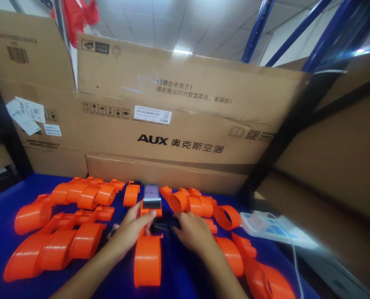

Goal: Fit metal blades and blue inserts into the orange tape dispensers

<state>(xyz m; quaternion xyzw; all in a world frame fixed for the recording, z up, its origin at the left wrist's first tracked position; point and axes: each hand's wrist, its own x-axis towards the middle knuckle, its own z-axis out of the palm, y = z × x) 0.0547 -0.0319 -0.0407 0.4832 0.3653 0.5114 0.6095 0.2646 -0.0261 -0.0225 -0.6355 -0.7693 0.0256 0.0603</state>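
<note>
My left hand (135,224) is closed, its thumb and fingers pinching an orange plastic piece (146,211) at the front middle. My right hand (192,230) curls its fingers at a dark object (162,226) between the two hands; its kind is too blurred to tell. Right below my left hand lies an orange ring-shaped part (148,261), a wide hoop with a short lip on top. Just beyond the pinched piece is a small device with a lit screen (151,193) that shows digits like a timer.
Several orange hoop parts lie in rows to the left (57,249) and right (200,205) on a blue tabletop (116,286). A cardboard wall (185,120) stands behind, between dark posts. At the right are a pale blue-white tray (265,228) and a white cable (293,253).
</note>
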